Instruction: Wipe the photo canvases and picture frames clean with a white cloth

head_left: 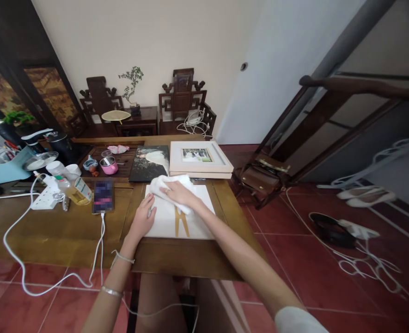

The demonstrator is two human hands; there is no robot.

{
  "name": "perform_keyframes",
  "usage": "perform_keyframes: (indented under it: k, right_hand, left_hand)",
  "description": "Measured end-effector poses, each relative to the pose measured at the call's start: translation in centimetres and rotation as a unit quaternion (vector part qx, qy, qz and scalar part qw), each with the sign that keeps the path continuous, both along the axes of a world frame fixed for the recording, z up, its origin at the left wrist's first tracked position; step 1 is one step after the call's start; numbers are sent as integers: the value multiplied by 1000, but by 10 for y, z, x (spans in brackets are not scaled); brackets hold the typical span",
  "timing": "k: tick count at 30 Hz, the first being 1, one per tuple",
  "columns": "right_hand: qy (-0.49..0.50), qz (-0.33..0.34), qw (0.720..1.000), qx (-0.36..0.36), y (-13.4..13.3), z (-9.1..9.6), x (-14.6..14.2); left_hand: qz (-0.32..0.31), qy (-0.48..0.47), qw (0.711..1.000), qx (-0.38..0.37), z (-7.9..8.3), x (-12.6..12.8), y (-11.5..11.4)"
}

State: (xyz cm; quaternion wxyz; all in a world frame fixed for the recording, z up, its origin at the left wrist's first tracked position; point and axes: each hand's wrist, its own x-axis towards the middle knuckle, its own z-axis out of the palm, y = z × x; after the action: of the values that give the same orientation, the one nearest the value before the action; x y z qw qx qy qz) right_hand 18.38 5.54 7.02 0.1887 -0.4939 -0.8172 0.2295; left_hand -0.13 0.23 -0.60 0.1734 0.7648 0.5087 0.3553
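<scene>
A flat white panel point(204, 226) with a tan, upside-down V-shaped piece on its face lies near the table's front edge. My right hand point(178, 193) presses a crumpled white cloth point(171, 181) onto the panel's upper part, fingers over the cloth. Part of the tan shape is hidden under the cloth. At the panel's left edge rests my left hand point(144, 216), fingers stretched forward and thumb apart. Just behind the panel lie a dark photo print point(143, 166) with a pale dress in it and white picture frames point(221, 159), stacked, the top one holding a photo.
The wooden table point(121, 236) carries a charging phone point(102, 196), a bottle of yellow liquid point(76, 190), a white power strip point(46, 199), a pink cup point(108, 165) and a light-blue box point(8, 166). White cables hang off the front edge. A wooden chair point(277, 152) stands at right.
</scene>
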Motion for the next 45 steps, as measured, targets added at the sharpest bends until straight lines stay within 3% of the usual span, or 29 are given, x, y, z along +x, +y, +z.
perform_keyframes:
  k: [4,7,12,16,18,20,24,27,30,33,36,41,43,45]
  right_hand:
    - [-8,-66,998,1,-13,-6,69]
    - [-48,-86,995,10,-41,-14,102]
    - [-96,62,993,25,-128,-2,112]
    - [-98,116,987,-45,-176,18,113]
    - [-108,98,986,-82,-173,17,118]
    - [-115,64,987,-92,-153,7,122]
    - [-109,16,993,-39,-82,-15,121]
    - [-97,-5,995,3,-32,-17,111]
    - [-99,-19,994,48,-13,-16,101]
    - [-124,1,990,70,-33,-16,96]
    - [-120,49,990,59,-82,-9,100]
    - [-128,107,984,-66,-158,25,115]
    - [-135,100,980,-103,-163,33,119]
    - [-144,87,981,-99,-150,31,119]
  left_hand:
    - [-4,-8,1000,-9,-2,1,-1]
    - [-1,-7,1000,-12,-2,2,-1]
    - [-8,12,1000,3,-3,2,-3]
    - [-12,26,1000,9,-4,1,-3]
    - [-15,31,999,6,-5,1,-2]
    - [-20,30,999,6,-4,1,-2]
    - [-25,29,999,2,-3,0,-2]
    - [-26,30,999,-3,-2,-1,-2]
    - [-22,25,999,-2,-2,-2,-2]
    - [-17,18,1000,-4,-2,-1,-2]
    - [-15,17,1000,-2,-1,1,-3]
    - [-11,29,1000,5,-1,3,-4]
    - [-12,34,999,2,-2,3,-4]
    - [-16,32,999,3,-3,2,-4]
